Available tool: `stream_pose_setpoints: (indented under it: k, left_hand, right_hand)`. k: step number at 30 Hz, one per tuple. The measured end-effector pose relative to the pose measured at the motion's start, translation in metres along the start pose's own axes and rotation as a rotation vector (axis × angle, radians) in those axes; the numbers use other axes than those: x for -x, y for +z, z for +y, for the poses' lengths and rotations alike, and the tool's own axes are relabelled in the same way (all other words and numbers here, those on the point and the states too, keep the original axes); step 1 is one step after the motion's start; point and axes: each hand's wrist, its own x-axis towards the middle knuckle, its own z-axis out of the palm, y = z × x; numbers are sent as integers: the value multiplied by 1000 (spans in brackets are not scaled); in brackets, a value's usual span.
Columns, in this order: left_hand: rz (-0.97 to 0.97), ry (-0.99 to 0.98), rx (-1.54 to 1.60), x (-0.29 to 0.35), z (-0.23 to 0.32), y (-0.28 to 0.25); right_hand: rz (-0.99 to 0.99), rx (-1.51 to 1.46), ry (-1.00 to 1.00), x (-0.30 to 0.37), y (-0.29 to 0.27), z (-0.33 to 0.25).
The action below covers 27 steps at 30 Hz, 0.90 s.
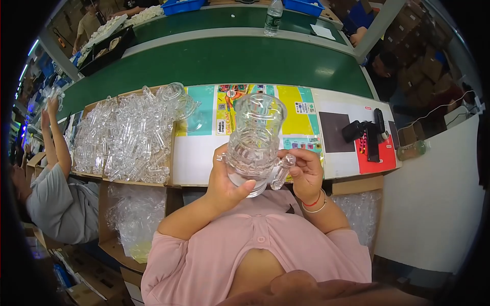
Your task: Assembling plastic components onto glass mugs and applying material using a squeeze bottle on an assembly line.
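Clear plastic jar is in front of the pink shirt, left hand part-curled round its lower side, right hand pinching a small clear piece at its right; looks like part-fitting, next move probably needs steady alignment.

On the colourful printed sheet, black lettering is borne by a white panel, with red lettering set just beside it — both printed sideways. A square code is placed above that panel, and a small white block of codes is seen by the yellow area. Lettering is also carried by the green label of a clear plastic bottle — too small to be made out.
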Motion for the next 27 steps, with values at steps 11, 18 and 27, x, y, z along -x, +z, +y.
stream_pose_setpoints:
  k: [11, 18, 27]
  left_hand:
    - [-114, -131, 135, 8, 5, -6]
    - [-461, 355, -402, 21, 19, -4]
    - [-540, 610, -370, 43, 19, -12]
  right_hand:
    - [-212, 569, -142, 6, -9, -15]
    - [-255, 105, 96, 0, 29, -45]
    - [-819, -14, -162, -5, 24, -24]
